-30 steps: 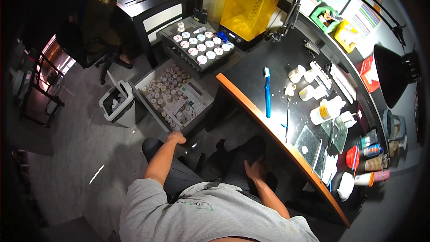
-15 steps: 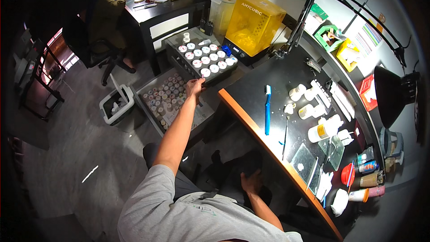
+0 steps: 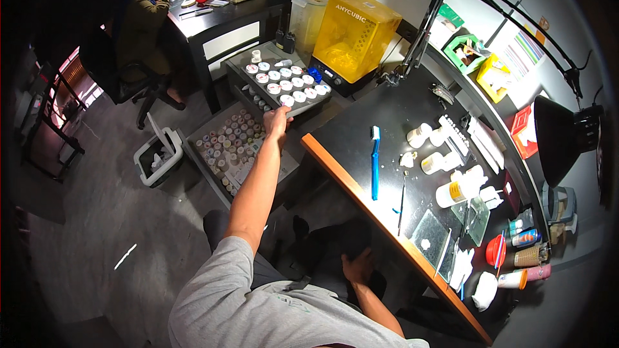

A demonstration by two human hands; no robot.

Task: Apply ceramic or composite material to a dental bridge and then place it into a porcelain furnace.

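Observation:
My left hand (image 3: 277,120) reaches out over the edge of a pulled-out drawer (image 3: 284,171). Its fingertips pinch at the side of a small jar with a white, marked lid (image 3: 287,100). This jar stands at the near corner of several rows of similar jars, on top of a low grey cabinet (image 3: 235,64). My fingers partly cover it. Below, the drawer holds many more small round jars (image 3: 219,145). Down in the shadow by my lap, my right hand (image 3: 358,267) rests with loosely spread fingers and nothing visible in it.
A yellow-hooded machine (image 3: 354,35) stands behind the jars. The dark bench (image 3: 335,132) with an orange edge carries a blue toothbrush (image 3: 375,164), bottles (image 3: 458,190) and glass plates (image 3: 429,238). A white bin (image 3: 161,161) sits left of the drawer. Another person (image 3: 138,26) sits at a far desk.
The whole view has shifted, and the surroundings appear slightly further left. My left fingers are closer against the near-corner jar, which keeps its place in the row. My right hand stays low.

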